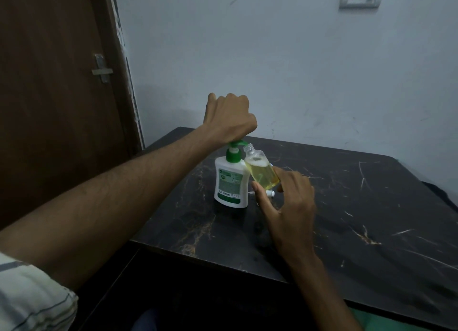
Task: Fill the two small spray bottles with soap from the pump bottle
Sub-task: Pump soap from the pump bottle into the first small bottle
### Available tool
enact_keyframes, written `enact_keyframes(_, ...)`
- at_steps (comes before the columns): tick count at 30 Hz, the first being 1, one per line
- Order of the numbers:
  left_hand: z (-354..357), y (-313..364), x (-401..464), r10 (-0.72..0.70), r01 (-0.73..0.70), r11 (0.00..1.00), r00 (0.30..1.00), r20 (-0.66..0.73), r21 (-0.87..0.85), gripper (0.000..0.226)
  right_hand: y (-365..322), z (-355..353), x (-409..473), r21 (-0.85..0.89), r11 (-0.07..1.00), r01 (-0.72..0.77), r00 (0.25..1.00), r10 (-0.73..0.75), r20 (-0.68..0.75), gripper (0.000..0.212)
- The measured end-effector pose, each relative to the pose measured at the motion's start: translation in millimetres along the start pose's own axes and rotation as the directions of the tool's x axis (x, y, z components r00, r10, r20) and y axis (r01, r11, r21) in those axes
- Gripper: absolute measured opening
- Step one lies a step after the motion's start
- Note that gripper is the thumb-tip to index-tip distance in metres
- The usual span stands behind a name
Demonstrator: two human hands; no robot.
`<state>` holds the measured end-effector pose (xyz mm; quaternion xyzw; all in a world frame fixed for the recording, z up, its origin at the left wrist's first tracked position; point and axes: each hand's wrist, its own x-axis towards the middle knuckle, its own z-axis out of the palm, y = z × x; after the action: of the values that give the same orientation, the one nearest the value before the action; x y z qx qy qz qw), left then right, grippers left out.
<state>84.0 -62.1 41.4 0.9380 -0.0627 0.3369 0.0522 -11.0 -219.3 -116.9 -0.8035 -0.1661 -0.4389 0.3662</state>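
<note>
A white pump bottle (230, 182) with a green pump head (234, 152) stands on the dark table (371, 206). My left hand (229, 117) is curled into a fist, and its underside presses down on the pump head. My right hand (287, 201) grips a small clear spray bottle (261, 172) between thumb and fingers. The bottle has no cap, is partly full of yellow soap, and tilts so its open neck sits right at the pump's nozzle. A white spray cap (270, 193) with its tube lies on the table behind the small bottle. I see no second small bottle.
The table has a marbled, scratched top; its near-left corner is close to my left forearm. A brown door (62, 95) with a metal handle stands at the left. A pale wall runs behind the table.
</note>
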Motion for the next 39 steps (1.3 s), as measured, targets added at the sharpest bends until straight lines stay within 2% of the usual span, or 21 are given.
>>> enact_keyframes(25,-5.0,0.3,4.1,0.000,0.001,0.998,1.000,0.008,-0.059,0.030,-1.8,2.1,0.5,-0.014,1.000,0.001,1.000,-0.001,0.020,0.057)
enact_keyframes(28,-3.3,-0.8,4.9,-0.035,0.041,0.995,0.998,0.061,-0.094,0.028,-1.4,2.8,1.3,-0.026,1.000,0.004,1.000,-0.003,0.027,0.057)
enact_keyframes(30,-1.5,-2.2,7.6,-0.093,0.112,0.977,0.989,0.110,-0.181,0.016,-0.6,3.1,1.1,-0.026,1.000,0.009,1.000,-0.008,0.025,0.056)
enact_keyframes(32,-2.6,-2.6,7.5,-0.149,0.194,0.942,0.973,0.179,-0.274,0.028,-0.5,3.7,1.3,-0.024,1.000,0.007,1.000,-0.006,0.027,0.056)
enact_keyframes(35,1.4,-2.2,0.6,-0.158,0.223,0.928,0.960,0.230,-0.297,0.042,-0.7,5.1,1.4,-0.028,1.000,0.002,1.000,-0.002,0.026,0.057)
enact_keyframes(39,12.3,-6.4,-6.3,-0.180,0.298,0.887,0.927,0.330,-0.352,0.036,-0.2,5.1,0.6,-0.019,1.000,-0.005,1.000,0.006,0.021,0.059)
